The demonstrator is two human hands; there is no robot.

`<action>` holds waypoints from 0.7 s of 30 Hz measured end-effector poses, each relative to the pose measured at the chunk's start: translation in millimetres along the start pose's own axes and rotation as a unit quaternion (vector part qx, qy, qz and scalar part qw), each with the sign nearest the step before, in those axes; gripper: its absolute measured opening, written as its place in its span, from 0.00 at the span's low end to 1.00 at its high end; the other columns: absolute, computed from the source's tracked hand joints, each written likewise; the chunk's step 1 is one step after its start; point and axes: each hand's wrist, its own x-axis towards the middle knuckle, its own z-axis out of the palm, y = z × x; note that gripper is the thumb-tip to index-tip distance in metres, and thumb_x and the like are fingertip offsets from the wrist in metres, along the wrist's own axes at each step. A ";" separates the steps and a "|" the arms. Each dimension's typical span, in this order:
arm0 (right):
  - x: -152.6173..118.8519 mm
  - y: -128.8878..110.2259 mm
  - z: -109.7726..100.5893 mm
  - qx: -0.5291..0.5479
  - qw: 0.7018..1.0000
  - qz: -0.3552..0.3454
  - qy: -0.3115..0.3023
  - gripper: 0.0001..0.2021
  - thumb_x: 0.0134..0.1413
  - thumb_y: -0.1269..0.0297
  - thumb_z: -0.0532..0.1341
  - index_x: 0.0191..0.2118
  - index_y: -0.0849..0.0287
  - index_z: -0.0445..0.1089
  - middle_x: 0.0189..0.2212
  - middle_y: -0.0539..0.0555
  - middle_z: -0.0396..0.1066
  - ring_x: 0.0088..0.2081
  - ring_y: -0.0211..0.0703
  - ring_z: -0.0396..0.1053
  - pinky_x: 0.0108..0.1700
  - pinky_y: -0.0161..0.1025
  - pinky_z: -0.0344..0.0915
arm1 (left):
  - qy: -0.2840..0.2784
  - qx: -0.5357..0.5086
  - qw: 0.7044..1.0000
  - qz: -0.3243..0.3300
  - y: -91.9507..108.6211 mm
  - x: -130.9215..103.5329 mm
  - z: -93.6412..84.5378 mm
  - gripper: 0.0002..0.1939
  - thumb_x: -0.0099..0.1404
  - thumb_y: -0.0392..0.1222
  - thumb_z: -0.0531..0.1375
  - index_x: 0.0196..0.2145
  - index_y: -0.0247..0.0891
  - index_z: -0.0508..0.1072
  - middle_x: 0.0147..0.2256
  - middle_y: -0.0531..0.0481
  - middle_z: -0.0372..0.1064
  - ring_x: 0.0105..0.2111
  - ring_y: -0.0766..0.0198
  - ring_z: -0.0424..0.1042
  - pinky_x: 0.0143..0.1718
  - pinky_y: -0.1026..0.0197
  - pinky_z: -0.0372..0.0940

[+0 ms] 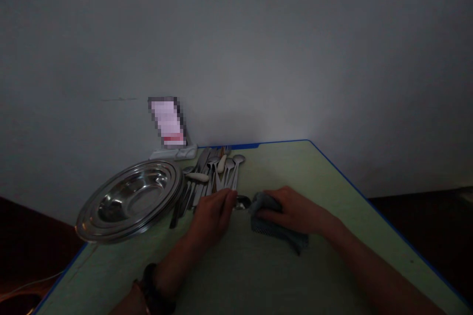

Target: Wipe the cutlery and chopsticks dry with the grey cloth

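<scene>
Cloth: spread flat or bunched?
Bunched. The gray cloth is gathered in folds in the right hand, with a loose end trailing below the fingers.

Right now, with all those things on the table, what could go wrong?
The stack of metal dishes seems to jut past the left edge of the table, so a bump might tip it. The left hand, holding a spoon, is near loose cutlery and could knock some pieces. The cloth in the right hand is close to the spoon and might drag it loose.

green table (277, 170) bears stacked metal dishes (142, 199), cutlery (199, 177), seemingly a white stand (170, 153).
</scene>
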 end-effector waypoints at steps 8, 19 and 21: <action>-0.9 3.7 -0.8 0.010 1.000 0.017 0.012 0.10 0.51 0.58 0.56 0.29 0.60 0.68 0.21 0.48 0.66 0.23 0.34 0.60 0.25 0.31 0.53 | 0.031 -0.018 0.999 -0.030 3.1 -0.7 0.2 0.19 0.67 0.40 0.43 0.19 0.39 0.57 0.16 0.58 0.52 0.17 0.70 0.57 0.20 0.67 0.50; 2.8 -2.3 25.7 -0.084 0.993 0.002 0.081 0.10 0.53 0.59 0.56 0.29 0.60 0.67 0.22 0.51 0.68 0.23 0.36 0.62 0.27 0.34 0.52 | -0.082 -0.036 0.996 -0.016 10.8 -9.0 7.3 0.18 0.67 0.42 0.45 0.22 0.38 0.64 0.18 0.56 0.60 0.18 0.69 0.60 0.21 0.66 0.51; 5.7 -0.5 30.1 -0.077 0.993 0.006 0.094 0.12 0.55 0.57 0.54 0.29 0.60 0.67 0.22 0.52 0.69 0.23 0.37 0.63 0.27 0.34 0.53 | -0.072 -0.036 0.996 -0.025 7.1 -7.4 7.2 0.19 0.67 0.42 0.45 0.22 0.37 0.66 0.18 0.55 0.62 0.18 0.69 0.61 0.21 0.66 0.52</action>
